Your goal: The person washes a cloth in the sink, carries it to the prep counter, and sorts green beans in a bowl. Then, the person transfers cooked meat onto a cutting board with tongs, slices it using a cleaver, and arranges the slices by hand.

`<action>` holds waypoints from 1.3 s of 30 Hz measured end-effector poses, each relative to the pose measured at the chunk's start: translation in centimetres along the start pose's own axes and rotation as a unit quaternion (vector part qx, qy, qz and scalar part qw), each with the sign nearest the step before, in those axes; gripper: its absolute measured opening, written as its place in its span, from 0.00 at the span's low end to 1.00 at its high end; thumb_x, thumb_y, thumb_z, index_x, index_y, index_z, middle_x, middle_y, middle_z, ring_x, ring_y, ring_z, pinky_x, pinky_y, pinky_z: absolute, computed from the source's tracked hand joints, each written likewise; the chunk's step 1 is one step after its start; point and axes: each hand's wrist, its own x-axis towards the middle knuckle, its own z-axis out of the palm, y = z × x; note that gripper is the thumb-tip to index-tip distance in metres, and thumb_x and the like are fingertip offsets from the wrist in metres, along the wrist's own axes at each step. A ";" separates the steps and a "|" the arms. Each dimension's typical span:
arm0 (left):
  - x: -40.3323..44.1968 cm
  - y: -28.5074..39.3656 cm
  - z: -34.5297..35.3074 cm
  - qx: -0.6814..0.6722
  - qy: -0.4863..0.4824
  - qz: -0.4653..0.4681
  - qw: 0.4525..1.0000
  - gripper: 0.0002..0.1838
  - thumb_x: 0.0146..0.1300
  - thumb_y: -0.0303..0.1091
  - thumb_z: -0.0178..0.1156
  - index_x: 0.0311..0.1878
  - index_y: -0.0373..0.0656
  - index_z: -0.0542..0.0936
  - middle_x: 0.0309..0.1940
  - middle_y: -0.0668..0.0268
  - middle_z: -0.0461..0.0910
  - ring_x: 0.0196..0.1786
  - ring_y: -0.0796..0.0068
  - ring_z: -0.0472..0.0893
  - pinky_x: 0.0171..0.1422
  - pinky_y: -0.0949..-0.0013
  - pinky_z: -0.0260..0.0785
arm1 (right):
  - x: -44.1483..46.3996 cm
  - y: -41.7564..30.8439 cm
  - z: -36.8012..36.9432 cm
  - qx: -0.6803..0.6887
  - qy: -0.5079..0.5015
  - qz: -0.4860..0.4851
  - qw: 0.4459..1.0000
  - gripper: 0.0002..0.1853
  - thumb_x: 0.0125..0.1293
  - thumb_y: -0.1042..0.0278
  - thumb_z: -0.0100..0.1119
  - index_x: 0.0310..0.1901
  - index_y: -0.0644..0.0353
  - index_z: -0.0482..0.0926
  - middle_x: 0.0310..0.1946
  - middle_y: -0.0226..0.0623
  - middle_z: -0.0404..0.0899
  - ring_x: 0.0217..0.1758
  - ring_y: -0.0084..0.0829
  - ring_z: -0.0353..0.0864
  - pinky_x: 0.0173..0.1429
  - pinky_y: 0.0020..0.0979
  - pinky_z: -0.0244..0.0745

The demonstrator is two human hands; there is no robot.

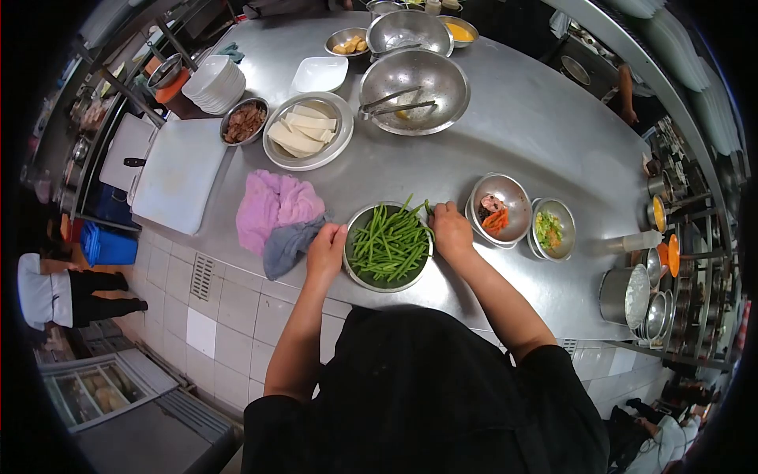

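Note:
A metal bowl [347,265] heaped with long green beans [391,245] sits at the near edge of the steel table, right in front of me. My left hand [326,249] is closed on the bowl's left rim, thumb uppermost. On the opposite side, my right hand [452,231] grips the right rim with bent fingers; a bean end pokes out beside them. The undersides of both hands are hidden. A pink cloth [276,207] and a grey-blue cloth [292,246] lie crumpled just left of my left hand.
Right of the bowl stand metal bowls with carrot strips [495,221] and chopped greens [548,229]. Farther back are a bowl of white slabs [302,133], a bowl of brown meat [244,124] and a large bowl [450,95] with tongs [403,108]. A cutting board [180,170] lies left.

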 end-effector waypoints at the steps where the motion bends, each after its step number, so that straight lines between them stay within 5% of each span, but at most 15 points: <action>1: 0.0 -0.2 0.1 -0.001 0.000 0.000 1.000 0.16 0.74 0.43 0.58 0.42 0.37 0.79 0.29 0.64 0.82 0.32 0.76 0.78 0.41 0.68 0.71 | 0.2 0.0 0.0 -0.006 -0.022 0.005 1.000 0.07 0.67 0.69 0.55 0.41 0.64 0.76 0.42 0.50 0.78 0.42 0.52 0.84 0.48 0.43 0.81; 6: -1.2 0.5 -0.6 -0.063 -0.017 -0.047 0.997 0.16 0.76 0.45 0.55 0.45 0.39 0.79 0.28 0.66 0.81 0.27 0.78 0.78 0.33 0.72 0.71 | 0.5 0.8 -0.4 0.046 -0.070 0.031 0.996 0.12 0.67 0.65 0.57 0.43 0.66 0.77 0.45 0.53 0.80 0.45 0.54 0.84 0.51 0.46 0.80; 12: -3.0 -0.5 -1.5 -0.110 -0.100 -0.089 0.985 0.16 0.76 0.43 0.55 0.44 0.37 0.78 0.28 0.65 0.81 0.24 0.77 0.79 0.31 0.70 0.70 | -1.3 -0.9 -5.6 0.259 0.037 0.075 0.962 0.11 0.66 0.65 0.61 0.40 0.66 0.80 0.37 0.50 0.82 0.41 0.48 0.83 0.48 0.43 0.77; 16: -3.2 -0.4 -0.9 -0.127 -0.097 -0.085 0.984 0.15 0.76 0.42 0.55 0.43 0.37 0.78 0.27 0.65 0.80 0.24 0.76 0.78 0.30 0.70 0.69 | -3.3 -4.5 -8.1 0.397 -0.043 -0.010 0.917 0.11 0.68 0.65 0.62 0.45 0.64 0.80 0.38 0.46 0.81 0.40 0.40 0.83 0.46 0.39 0.76; 21: -2.7 -0.5 -1.0 -0.130 -0.094 -0.056 0.985 0.14 0.76 0.41 0.54 0.44 0.38 0.77 0.27 0.66 0.80 0.23 0.77 0.78 0.29 0.70 0.69 | -2.5 -3.3 -6.1 0.260 0.036 0.007 0.965 0.14 0.70 0.63 0.59 0.51 0.61 0.79 0.41 0.47 0.82 0.42 0.45 0.83 0.50 0.39 0.77; 23: -3.1 0.1 -1.5 -0.129 -0.104 -0.067 0.984 0.13 0.76 0.40 0.54 0.46 0.38 0.77 0.28 0.66 0.80 0.24 0.78 0.78 0.29 0.71 0.69 | -2.8 -1.8 -5.3 0.276 -0.035 0.031 0.960 0.14 0.71 0.64 0.58 0.53 0.61 0.78 0.38 0.46 0.82 0.40 0.44 0.83 0.49 0.40 0.77; 25: -3.5 0.3 -1.6 -0.127 -0.117 -0.077 0.982 0.13 0.77 0.39 0.54 0.48 0.37 0.76 0.28 0.66 0.81 0.24 0.78 0.78 0.30 0.72 0.69 | -3.1 -0.5 -3.8 0.363 -0.191 0.100 0.907 0.16 0.72 0.66 0.54 0.57 0.62 0.75 0.31 0.40 0.82 0.33 0.35 0.83 0.42 0.37 0.77; 26: -3.7 0.3 -1.5 -0.157 -0.121 -0.100 0.975 0.13 0.77 0.39 0.53 0.52 0.38 0.75 0.29 0.66 0.81 0.24 0.79 0.78 0.30 0.72 0.70 | -3.6 0.1 -3.0 0.363 -0.189 0.100 0.907 0.16 0.72 0.66 0.54 0.57 0.62 0.75 0.31 0.40 0.82 0.33 0.35 0.83 0.42 0.37 0.77; 28: -3.9 0.6 -1.4 -0.186 -0.124 -0.121 0.967 0.14 0.77 0.38 0.53 0.55 0.38 0.74 0.30 0.66 0.81 0.25 0.79 0.78 0.31 0.73 0.70 | -4.4 -0.3 -2.9 0.543 -0.273 0.170 0.776 0.18 0.72 0.67 0.54 0.61 0.62 0.73 0.33 0.35 0.82 0.31 0.25 0.82 0.37 0.30 0.76; 30: -3.9 1.3 -1.3 -0.236 -0.101 -0.081 0.963 0.17 0.77 0.38 0.53 0.60 0.38 0.72 0.32 0.66 0.81 0.24 0.78 0.78 0.31 0.73 0.71 | -5.2 -0.7 -2.8 0.540 -0.247 0.172 0.786 0.20 0.72 0.69 0.54 0.63 0.63 0.72 0.33 0.31 0.81 0.28 0.21 0.79 0.34 0.25 0.74; 33: -4.2 2.6 -1.6 -0.234 -0.061 0.003 0.970 0.17 0.76 0.38 0.53 0.61 0.39 0.72 0.31 0.67 0.81 0.24 0.78 0.78 0.31 0.74 0.71 | -5.8 -1.0 -2.8 0.527 -0.007 0.060 0.848 0.19 0.71 0.70 0.54 0.62 0.63 0.73 0.30 0.31 0.79 0.22 0.21 0.75 0.30 0.26 0.71; 39: -2.9 1.8 0.3 -0.258 -0.151 -0.127 0.946 0.17 0.76 0.38 0.53 0.61 0.40 0.73 0.28 0.68 0.79 0.24 0.79 0.78 0.31 0.74 0.70 | -5.1 0.6 -3.2 0.543 -0.117 0.173 0.813 0.16 0.71 0.72 0.53 0.58 0.64 0.77 0.28 0.30 0.77 0.22 0.20 0.73 0.27 0.25 0.69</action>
